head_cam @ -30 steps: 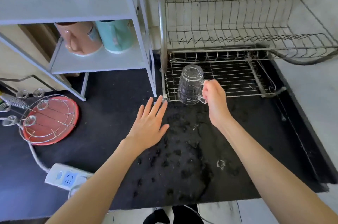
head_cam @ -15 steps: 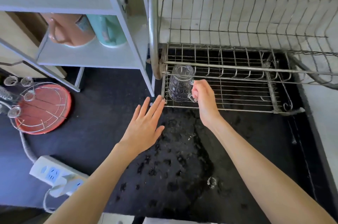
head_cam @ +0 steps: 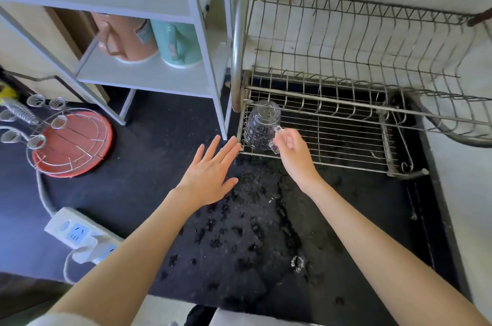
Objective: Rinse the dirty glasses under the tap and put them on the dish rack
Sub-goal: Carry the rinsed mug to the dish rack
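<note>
A clear patterned glass mug (head_cam: 262, 125) stands upside down on the lower tier of the wire dish rack (head_cam: 346, 139), in its front left corner. My right hand (head_cam: 291, 148) is just right of the mug, and its fingertips pinch the handle. My left hand (head_cam: 210, 171) hovers flat with straight fingers over the wet black counter. Its fingertips reach almost to the rack's front left corner, and it holds nothing.
A white shelf unit (head_cam: 149, 77) with a pink jug (head_cam: 125, 37) and a teal jug (head_cam: 177, 43) stands left of the rack. A red tray with a wire cup holder (head_cam: 72, 144) and a white power strip (head_cam: 80, 235) lie at the left. Water drops cover the counter (head_cam: 253, 232).
The mug stays upside down in the rack's front left corner. My right hand has slid back so more of the handle shows. The left hand has barely moved.
</note>
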